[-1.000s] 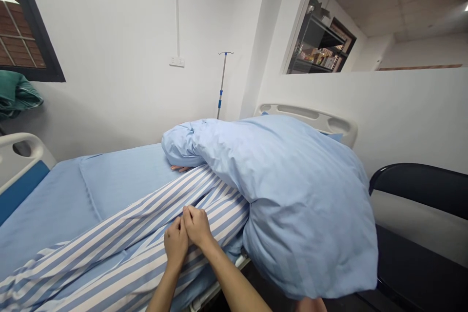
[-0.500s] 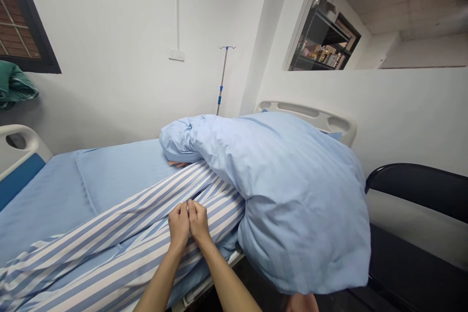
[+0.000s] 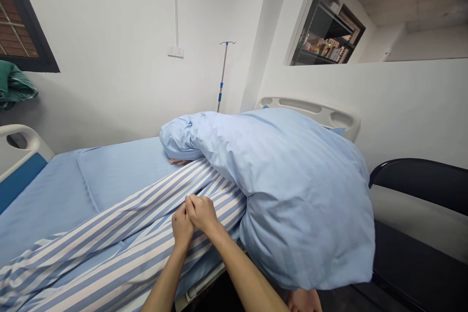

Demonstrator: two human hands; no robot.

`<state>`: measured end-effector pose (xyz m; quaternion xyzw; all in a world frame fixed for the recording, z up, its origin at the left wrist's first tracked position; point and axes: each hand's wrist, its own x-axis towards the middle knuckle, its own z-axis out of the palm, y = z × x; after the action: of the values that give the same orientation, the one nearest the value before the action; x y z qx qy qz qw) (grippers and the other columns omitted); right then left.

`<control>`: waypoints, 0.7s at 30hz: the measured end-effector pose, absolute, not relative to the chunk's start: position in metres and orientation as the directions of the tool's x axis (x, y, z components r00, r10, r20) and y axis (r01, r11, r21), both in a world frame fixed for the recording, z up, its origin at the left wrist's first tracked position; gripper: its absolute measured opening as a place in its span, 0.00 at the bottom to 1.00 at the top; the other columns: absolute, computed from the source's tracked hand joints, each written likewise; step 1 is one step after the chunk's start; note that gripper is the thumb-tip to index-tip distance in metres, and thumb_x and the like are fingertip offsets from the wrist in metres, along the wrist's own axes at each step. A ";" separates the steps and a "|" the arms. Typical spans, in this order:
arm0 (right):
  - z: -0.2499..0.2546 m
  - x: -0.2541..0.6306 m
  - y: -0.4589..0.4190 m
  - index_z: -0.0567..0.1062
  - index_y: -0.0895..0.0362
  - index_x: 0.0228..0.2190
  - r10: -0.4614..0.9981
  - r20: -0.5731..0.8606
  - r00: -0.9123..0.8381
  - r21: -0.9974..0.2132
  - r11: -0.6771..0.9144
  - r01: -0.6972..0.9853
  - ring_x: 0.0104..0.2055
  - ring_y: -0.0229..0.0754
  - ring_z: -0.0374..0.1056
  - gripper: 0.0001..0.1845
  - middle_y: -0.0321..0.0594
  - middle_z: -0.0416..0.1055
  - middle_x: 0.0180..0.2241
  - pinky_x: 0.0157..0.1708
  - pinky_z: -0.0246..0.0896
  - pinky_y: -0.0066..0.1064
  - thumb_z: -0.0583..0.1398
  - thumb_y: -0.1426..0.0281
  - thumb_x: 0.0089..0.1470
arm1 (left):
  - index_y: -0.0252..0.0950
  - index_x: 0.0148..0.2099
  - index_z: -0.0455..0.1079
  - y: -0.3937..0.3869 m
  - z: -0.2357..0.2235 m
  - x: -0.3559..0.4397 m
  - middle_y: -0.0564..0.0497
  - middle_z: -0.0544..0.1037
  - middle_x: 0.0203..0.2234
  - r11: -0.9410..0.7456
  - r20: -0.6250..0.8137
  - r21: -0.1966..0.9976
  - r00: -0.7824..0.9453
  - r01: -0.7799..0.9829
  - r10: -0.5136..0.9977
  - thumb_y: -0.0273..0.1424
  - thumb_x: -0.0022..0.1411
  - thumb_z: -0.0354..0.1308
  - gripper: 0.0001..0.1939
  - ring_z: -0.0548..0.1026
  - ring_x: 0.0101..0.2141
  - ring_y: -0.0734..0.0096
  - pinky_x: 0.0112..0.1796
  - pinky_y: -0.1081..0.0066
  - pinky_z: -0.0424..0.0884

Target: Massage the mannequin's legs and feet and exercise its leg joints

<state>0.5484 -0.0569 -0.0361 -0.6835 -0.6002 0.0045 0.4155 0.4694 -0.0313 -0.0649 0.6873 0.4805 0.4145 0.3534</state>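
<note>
My left hand (image 3: pixel 182 227) and my right hand (image 3: pixel 201 213) rest side by side on the blue-and-white striped trousers (image 3: pixel 120 246) of a person lying on the bed. Both hands are closed, fingers curled down and pressed into the striped cloth over the thigh. A pale blue duvet (image 3: pixel 288 180) is folded up over the person's upper body and hangs off the bed's near side. Fingers of the lying person (image 3: pixel 178 161) show under the duvet's edge.
The bed has a blue sheet (image 3: pixel 106 175), a white footboard (image 3: pixel 18 148) at left and a headboard (image 3: pixel 314 114) at right. A drip stand (image 3: pixel 222 75) stands by the wall. A black chair (image 3: pixel 420 190) sits at right.
My hands have stayed together on the striped cloth, shifting slightly; the right hand now lies a little over the left. The view has drifted a bit.
</note>
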 end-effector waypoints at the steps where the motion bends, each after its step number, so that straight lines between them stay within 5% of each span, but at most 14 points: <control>1: -0.037 0.551 -0.056 0.67 0.56 0.19 0.828 0.486 0.278 -0.563 0.054 0.824 0.19 0.34 0.53 0.20 0.35 0.62 0.16 0.24 0.40 0.28 0.47 0.63 0.57 | 0.36 0.22 0.62 -0.032 -0.065 0.470 0.52 0.70 0.17 -0.294 0.237 0.877 0.190 0.381 0.953 0.40 0.60 0.41 0.19 0.64 0.22 0.73 0.26 0.74 0.54; 11: -0.055 0.561 -0.054 0.60 0.56 0.16 0.780 0.465 0.420 -0.768 0.118 0.630 0.19 0.33 0.52 0.23 0.32 0.55 0.14 0.22 0.42 0.27 0.44 0.62 0.59 | 0.37 0.18 0.55 -0.034 -0.065 0.475 0.55 0.63 0.14 -0.307 0.245 0.836 0.192 0.455 0.950 0.36 0.57 0.43 0.17 0.59 0.20 0.76 0.25 0.74 0.52; 21: -0.055 0.569 -0.051 0.59 0.56 0.17 0.737 0.435 0.517 -0.879 0.222 0.422 0.20 0.34 0.52 0.23 0.32 0.57 0.16 0.22 0.47 0.26 0.43 0.60 0.58 | 0.37 0.17 0.55 -0.033 -0.051 0.510 0.57 0.60 0.12 -0.210 0.200 0.973 0.110 0.096 0.974 0.41 0.56 0.45 0.19 0.58 0.19 0.77 0.23 0.74 0.55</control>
<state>0.5689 -0.0514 -0.0552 -0.6105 -0.4746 0.1268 0.6213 0.5101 -0.0333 -0.0512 0.5992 0.4461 0.4961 0.4425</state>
